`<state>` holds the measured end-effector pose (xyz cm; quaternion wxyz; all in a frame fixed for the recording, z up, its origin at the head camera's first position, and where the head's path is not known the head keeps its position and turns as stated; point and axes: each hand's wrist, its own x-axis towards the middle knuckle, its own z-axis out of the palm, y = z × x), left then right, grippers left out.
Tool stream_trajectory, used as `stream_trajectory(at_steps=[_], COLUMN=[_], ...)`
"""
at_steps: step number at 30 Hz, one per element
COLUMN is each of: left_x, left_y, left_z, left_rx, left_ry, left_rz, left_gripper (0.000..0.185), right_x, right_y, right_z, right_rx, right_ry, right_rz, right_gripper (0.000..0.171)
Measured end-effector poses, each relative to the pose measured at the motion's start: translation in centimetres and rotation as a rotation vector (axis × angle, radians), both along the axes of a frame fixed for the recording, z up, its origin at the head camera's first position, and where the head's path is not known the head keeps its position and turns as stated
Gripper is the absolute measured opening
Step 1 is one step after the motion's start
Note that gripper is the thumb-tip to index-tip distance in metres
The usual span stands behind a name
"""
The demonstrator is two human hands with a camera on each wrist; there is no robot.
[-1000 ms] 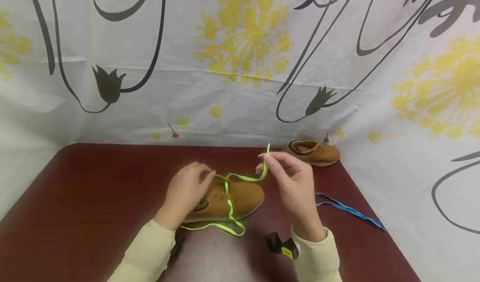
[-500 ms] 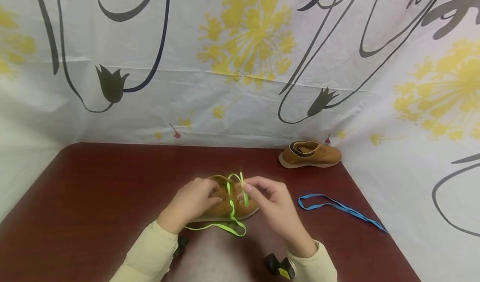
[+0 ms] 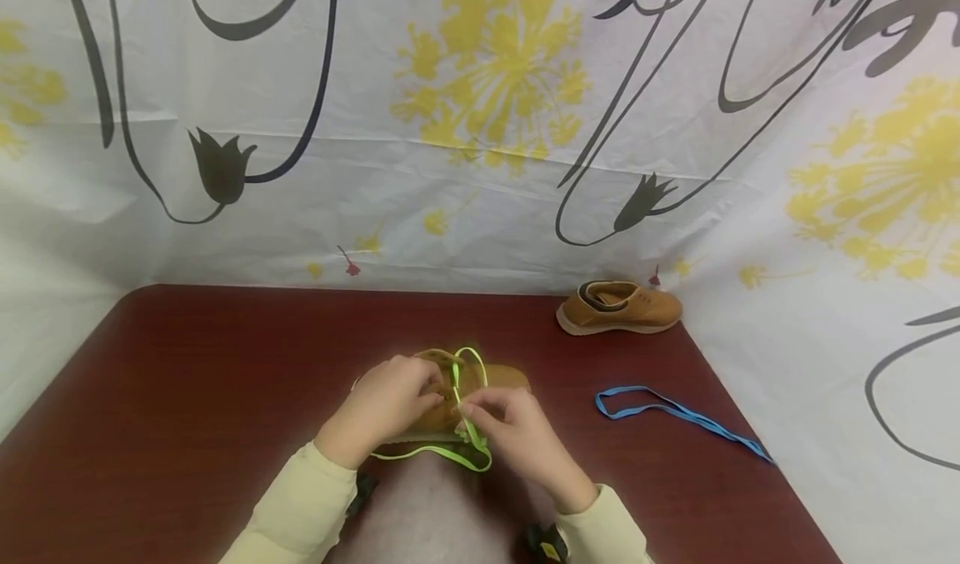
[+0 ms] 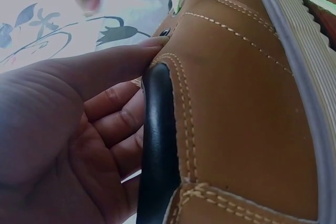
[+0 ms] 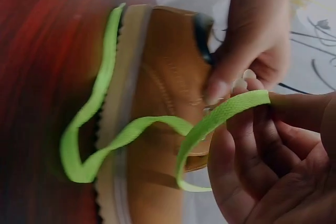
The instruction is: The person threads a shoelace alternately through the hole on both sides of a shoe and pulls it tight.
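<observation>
A tan shoe (image 3: 508, 376) lies on the table with its toe to the right and a neon-green shoelace (image 3: 431, 450) through its eyelets. My left hand (image 3: 381, 411) pinches the shoe's eyelet flap: in the left wrist view the thumb (image 4: 123, 59) presses near an eyelet, with the other fingers behind the dark collar (image 4: 159, 129). Over the near side of the shoe, my right hand (image 3: 517, 435) pinches one end of the lace between thumb and finger. In the right wrist view that lace (image 5: 223, 114) arcs from the fingertips; the other end trails beside the sole.
Another tan shoe (image 3: 618, 307) stands at the table's back right corner. A folded blue shoelace (image 3: 686, 414) lies at the right of the dark red table (image 3: 225, 364). White patterned cloth (image 3: 315, 172) hangs behind and along the sides.
My right hand has come left and down with the lace end, from right of the toe to the shoe's near side. My left hand moved slightly right onto the eyelet flap, then stayed.
</observation>
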<state>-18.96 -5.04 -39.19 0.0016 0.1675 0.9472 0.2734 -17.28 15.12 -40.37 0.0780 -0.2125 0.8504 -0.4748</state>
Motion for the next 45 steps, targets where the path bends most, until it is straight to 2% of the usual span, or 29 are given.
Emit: stream_trajectory(at_steps=[7, 18, 21, 23, 27, 30, 32, 36, 41, 45], left_x=[0.1, 0.2, 0.2, 0.1, -0.1, -0.1, -0.1, -0.2, -0.3, -0.4], left_y=[0.0, 0.1, 0.1, 0.2, 0.2, 0.1, 0.0, -0.3, -0.8, -1.0], left_z=[0.0, 0.2, 0.3, 0.2, 0.0, -0.2, -0.3, -0.1, 0.3, 0.4], left_rx=[0.003, -0.001, 0.018, 0.028, 0.076, 0.127, 0.138, 0.137, 0.145, 0.14], left_ry=[0.006, 0.013, 0.007, -0.005, -0.079, -0.156, -0.186, -0.22, -0.293, -0.265], left_rz=[0.0, -0.004, 0.005, 0.024, 0.098, 0.153, 0.165, 0.102, -0.035, -0.137], left_gripper=[0.014, 0.016, 0.023, 0.035, 0.052, 0.055, 0.054, 0.053, 0.05, 0.043], right_x=[-0.4, -0.5, -0.5, -0.5, -0.5, -0.5, -0.5, -0.6, -0.6, -0.7], right_y=[-0.5, -0.9, -1.1, -1.2, -1.4, -1.5, -1.5, -1.6, -1.6, -1.6], right_z=[-1.5, -2.4, -2.6, -2.7, -3.0, -3.1, -3.2, -3.3, -3.3, -3.3], right_rx=[0.026, 0.061, 0.063, 0.066, 0.058, 0.057, 0.058, 0.058, 0.056, 0.055], right_ry=[-0.041, -0.008, 0.004, 0.01, 0.017, 0.025, 0.033, 0.04, 0.054, 0.063], right_rz=[-0.004, -0.009, -0.021, -0.032, -0.052, -0.061, -0.063, -0.065, -0.074, -0.082], right_gripper=[0.021, 0.021, 0.021, 0.021, 0.021, 0.021, 0.021, 0.021, 0.02, 0.02])
